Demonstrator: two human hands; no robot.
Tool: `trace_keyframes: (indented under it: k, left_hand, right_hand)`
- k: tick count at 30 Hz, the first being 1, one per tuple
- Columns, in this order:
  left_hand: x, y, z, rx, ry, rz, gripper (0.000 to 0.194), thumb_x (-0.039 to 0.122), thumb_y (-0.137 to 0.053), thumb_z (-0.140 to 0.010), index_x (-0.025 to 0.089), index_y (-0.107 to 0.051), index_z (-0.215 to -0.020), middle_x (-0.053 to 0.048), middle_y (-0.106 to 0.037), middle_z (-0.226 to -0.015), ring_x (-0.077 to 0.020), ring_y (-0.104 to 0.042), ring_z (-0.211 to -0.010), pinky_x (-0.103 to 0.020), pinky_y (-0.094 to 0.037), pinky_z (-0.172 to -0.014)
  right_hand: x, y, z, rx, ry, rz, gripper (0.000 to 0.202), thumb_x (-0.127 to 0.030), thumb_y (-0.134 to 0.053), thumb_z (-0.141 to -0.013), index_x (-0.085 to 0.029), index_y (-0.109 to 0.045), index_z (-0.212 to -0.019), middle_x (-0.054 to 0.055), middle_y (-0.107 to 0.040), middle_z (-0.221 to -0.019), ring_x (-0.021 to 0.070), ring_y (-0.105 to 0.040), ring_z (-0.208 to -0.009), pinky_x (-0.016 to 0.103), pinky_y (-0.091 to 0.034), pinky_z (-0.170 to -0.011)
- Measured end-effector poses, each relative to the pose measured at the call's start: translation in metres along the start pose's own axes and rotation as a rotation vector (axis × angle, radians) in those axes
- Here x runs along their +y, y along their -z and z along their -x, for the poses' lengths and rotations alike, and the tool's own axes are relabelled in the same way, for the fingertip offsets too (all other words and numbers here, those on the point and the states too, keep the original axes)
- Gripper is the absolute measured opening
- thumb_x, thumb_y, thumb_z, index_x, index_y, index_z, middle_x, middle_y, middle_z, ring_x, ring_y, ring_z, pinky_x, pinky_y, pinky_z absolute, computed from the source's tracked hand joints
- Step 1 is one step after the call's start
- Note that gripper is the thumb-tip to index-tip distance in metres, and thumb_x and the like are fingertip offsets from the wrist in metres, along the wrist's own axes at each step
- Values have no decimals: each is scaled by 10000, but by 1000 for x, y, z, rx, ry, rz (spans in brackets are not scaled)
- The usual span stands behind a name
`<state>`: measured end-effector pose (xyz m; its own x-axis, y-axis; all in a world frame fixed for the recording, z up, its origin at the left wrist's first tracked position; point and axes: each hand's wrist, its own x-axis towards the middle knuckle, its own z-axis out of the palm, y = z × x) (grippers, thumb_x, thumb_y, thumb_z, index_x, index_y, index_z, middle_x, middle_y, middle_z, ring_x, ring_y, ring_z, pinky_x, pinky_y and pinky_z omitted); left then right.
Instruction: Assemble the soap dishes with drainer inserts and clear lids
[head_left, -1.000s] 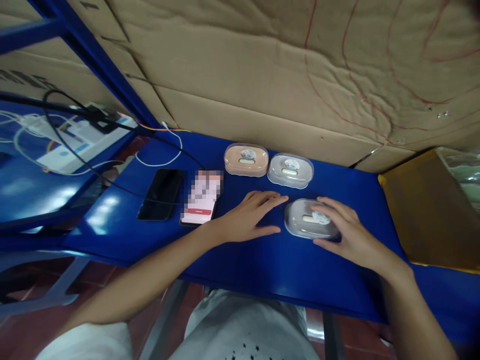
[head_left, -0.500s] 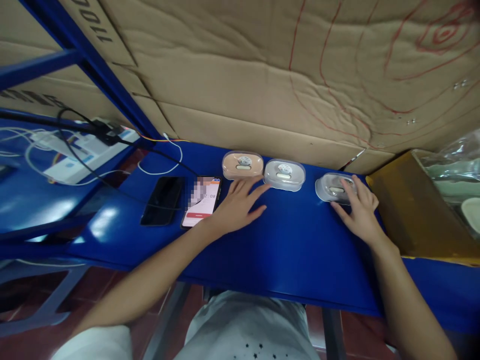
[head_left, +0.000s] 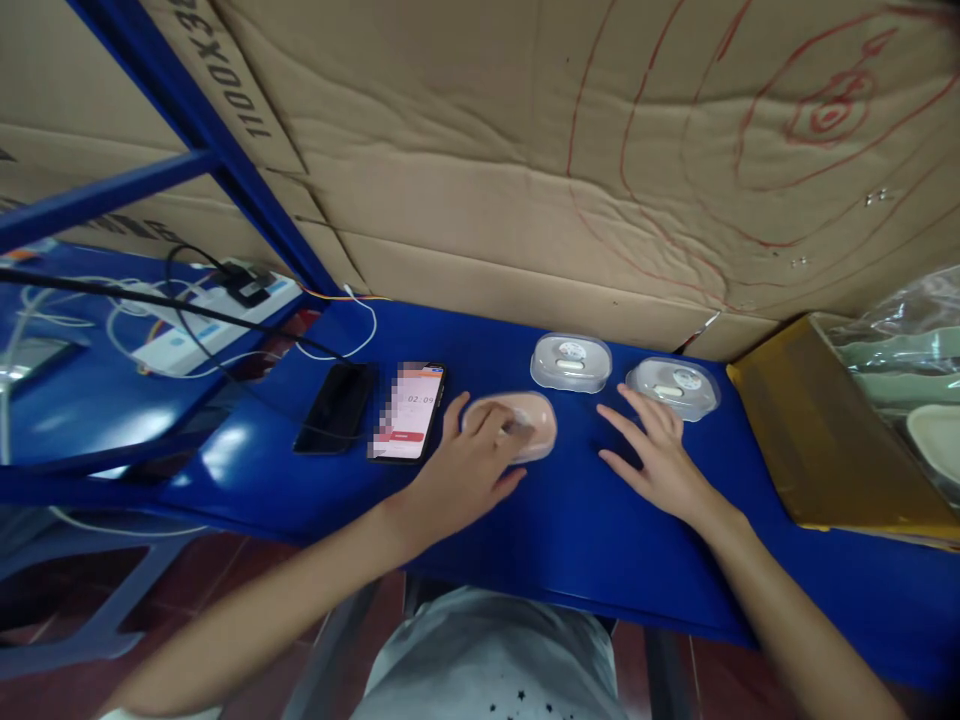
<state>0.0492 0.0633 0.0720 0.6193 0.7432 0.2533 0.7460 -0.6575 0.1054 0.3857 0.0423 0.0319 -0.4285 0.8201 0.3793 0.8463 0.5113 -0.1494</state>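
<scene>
Under the left grip (head_left: 469, 465), clasped or not I cannot tell, lies the clear-lidded peach box (head_left: 543, 428), and a sideways slip could bump the smartphone (head_left: 412, 412) beside that grip; the right grip (head_left: 664, 462) is released.

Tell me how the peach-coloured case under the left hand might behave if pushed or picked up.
The peach-coloured case looks like smooth moulded plastic, so it is probably fairly stiff and perhaps slippery. Its low, wide shape suggests that it would slide across the shiny blue table rather than tip or roll.
</scene>
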Motion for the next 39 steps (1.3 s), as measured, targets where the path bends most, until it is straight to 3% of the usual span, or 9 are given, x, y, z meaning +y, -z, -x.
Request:
trace_keyframes:
  k: [4,7,11,15,20,27,33,39]
  left_hand:
    - [11,2,16,-122,-218,172,586,411,-773,-1003,374,-574,-1553,-129,-508,-1660,-418,-461,-1548,-701,-318,-1262]
    - [11,-2,15,-193,-207,259,761,503,-824,-948,352,-494,-1617,-182,-363,-1759,-456,-428,-1573,-676,-412,-1212]
    - [6,-3,2,-250,-154,402,729,450,-804,-953,315,-489,-1596,-166,-463,-1700,-396,-506,-1530,-581,-495,-1180]
    - [-9,2,-18,-221,-53,480,686,504,-758,-963,281,-508,-1562,-165,-498,-1660,-378,-518,-1519,-564,-487,-1199]
    - [-45,3,-39,-119,64,298,633,452,-737,-946,261,-525,-1511,-158,-472,-1670,-395,-508,-1512,-602,-433,-1213]
    - [-77,-6,-57,-233,44,123,683,364,-754,-887,225,-543,-1522,-181,-466,-1697,-441,-467,-1538,-640,-356,-1231]
    - [-82,-20,-67,-289,34,140,682,323,-701,-923,204,-491,-1562,-215,-405,-1740,-426,-433,-1578,-650,-343,-1234]
    - [-62,-15,-53,-125,-12,233,495,309,-552,-1058,250,-543,-1549,-161,-395,-1756,-376,-409,-1602,-639,-333,-1268]
  right_hand:
    - [-15,4,-1,-54,64,-70,633,-394,-594,-1090,-345,-389,-1687,158,-372,-1756,379,-412,-1583,646,-381,-1225]
    - [-22,4,-1,-80,84,-106,622,-338,-571,-1095,-345,-386,-1689,158,-368,-1762,377,-417,-1586,653,-388,-1228]
    - [-22,4,0,-86,79,-123,648,-331,-571,-1097,-358,-351,-1706,157,-360,-1769,387,-414,-1591,661,-407,-1222]
    - [-20,7,0,-92,56,-127,661,-371,-567,-1107,-327,-314,-1715,174,-373,-1758,381,-409,-1596,664,-410,-1224]
    - [-24,8,-1,-111,69,-157,617,-414,-591,-1102,-312,-390,-1676,166,-386,-1755,374,-406,-1596,654,-406,-1228]
    - [-35,3,-3,-215,137,-248,687,-459,-619,-1088,-326,-352,-1707,137,-416,-1750,357,-421,-1591,622,-431,-1229]
    - [-38,-1,-4,-222,173,-257,590,-431,-647,-1074,-309,-489,-1630,150,-492,-1696,352,-479,-1552,612,-463,-1205]
    - [-38,-3,-3,-189,153,-239,533,-441,-666,-1065,-307,-558,-1569,150,-523,-1666,355,-501,-1532,606,-476,-1191]
